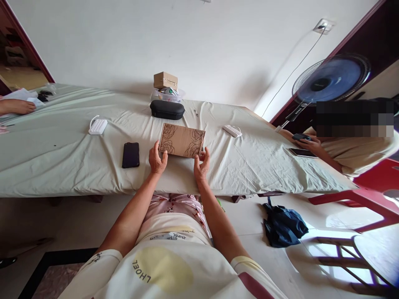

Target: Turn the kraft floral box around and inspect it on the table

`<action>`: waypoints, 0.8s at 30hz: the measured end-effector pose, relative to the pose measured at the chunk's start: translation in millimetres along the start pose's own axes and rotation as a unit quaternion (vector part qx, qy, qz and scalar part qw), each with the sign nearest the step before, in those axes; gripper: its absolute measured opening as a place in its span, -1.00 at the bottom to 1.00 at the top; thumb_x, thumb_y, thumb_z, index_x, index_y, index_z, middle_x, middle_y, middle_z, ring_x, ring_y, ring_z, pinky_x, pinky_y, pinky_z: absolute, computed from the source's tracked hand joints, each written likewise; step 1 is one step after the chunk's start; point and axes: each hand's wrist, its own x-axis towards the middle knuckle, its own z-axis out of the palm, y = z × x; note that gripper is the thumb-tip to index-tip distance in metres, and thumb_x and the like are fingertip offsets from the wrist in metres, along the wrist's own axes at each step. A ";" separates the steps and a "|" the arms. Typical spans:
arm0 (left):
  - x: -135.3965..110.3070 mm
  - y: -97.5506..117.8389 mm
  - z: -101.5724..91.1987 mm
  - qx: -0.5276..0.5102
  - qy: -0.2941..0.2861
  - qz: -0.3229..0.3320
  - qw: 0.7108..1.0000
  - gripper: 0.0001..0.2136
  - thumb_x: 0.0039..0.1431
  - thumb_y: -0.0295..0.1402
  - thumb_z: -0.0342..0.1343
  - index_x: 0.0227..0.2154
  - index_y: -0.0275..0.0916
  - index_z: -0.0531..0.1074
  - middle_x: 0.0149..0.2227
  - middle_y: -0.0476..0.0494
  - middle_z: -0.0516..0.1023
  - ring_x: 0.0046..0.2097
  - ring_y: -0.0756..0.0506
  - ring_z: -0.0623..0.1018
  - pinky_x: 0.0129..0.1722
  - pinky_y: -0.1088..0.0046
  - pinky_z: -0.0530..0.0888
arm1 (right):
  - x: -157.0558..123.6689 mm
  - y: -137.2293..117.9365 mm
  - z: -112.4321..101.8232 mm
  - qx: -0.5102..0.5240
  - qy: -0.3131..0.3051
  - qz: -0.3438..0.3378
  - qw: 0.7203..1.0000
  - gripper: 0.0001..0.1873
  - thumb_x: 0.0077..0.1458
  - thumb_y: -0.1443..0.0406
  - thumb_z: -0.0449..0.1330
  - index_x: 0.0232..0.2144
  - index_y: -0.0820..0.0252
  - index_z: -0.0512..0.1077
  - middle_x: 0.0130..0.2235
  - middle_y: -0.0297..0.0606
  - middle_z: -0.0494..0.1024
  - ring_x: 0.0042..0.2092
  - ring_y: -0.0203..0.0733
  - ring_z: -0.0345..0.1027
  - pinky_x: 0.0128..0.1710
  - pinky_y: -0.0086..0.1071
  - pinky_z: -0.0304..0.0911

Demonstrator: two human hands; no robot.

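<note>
A flat brown cardboard box [182, 141] with dark scribbled swirls lies on the cloth-covered table [62, 158] straight in front of me. My left hand [157, 158] grips its near left corner, thumb on top. My right hand [202, 164] holds the near right corner in the same way. A black phone [130, 154] lies on the cloth just left of my left hand. Beyond the box sits a black oval case [167, 109].
A clear tub [166, 96] with a small cardboard box [165, 80] on top stands at the wall. White holders lie at left [97, 126] and right [232, 131]. A seated person's hand [308, 143] holds a phone at right; another person's hand [17, 106] rests far left. A fan [330, 79] spins.
</note>
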 end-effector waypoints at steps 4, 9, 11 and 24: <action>-0.4 2.2 -1.2 -0.002 -0.008 0.048 0.999 -0.42 0.41 -0.01 -0.04 0.29 -0.33 0.34 0.17 -0.49 0.48 0.21 -0.30 0.49 0.26 0.12 0.40 | -1.8 -4.9 -5.2 0.012 0.042 -0.050 0.998 -0.41 0.37 0.12 0.01 0.37 0.13 0.21 0.10 -0.04 0.51 -0.05 -0.13 0.45 0.03 -0.16 0.44; -0.4 3.4 -1.2 -0.002 -0.025 0.050 0.998 -0.54 0.43 -0.07 -0.05 0.15 -0.25 0.50 0.12 -0.41 0.47 0.21 -0.26 0.47 0.27 0.16 0.40 | 0.0 -12.0 -10.9 -0.001 0.019 -0.077 0.997 -0.54 0.38 0.14 0.00 0.22 0.12 0.39 0.15 0.01 0.45 0.16 0.00 0.38 0.15 -0.03 0.40; 0.1 3.1 -0.5 -0.002 -0.028 0.048 0.998 -0.57 0.43 -0.09 -0.05 0.11 -0.24 0.53 0.10 -0.39 0.48 0.20 -0.25 0.48 0.27 0.17 0.40 | 1.2 -12.8 -11.7 0.003 0.009 -0.084 0.996 -0.59 0.38 0.16 0.01 0.15 0.11 0.45 0.13 -0.02 0.44 0.20 0.02 0.35 0.25 0.03 0.32; -10.8 37.2 -1.8 0.062 -0.149 0.119 0.980 -0.55 0.34 -0.35 0.09 0.27 -0.01 0.47 0.45 -0.32 0.27 0.50 -0.38 0.18 0.44 -0.28 0.01 | -12.0 -34.1 -0.9 -0.246 -0.095 -0.153 0.952 -0.43 0.32 0.32 0.05 0.35 0.01 0.35 0.42 -0.04 0.25 0.49 0.13 -0.03 0.44 0.21 -0.14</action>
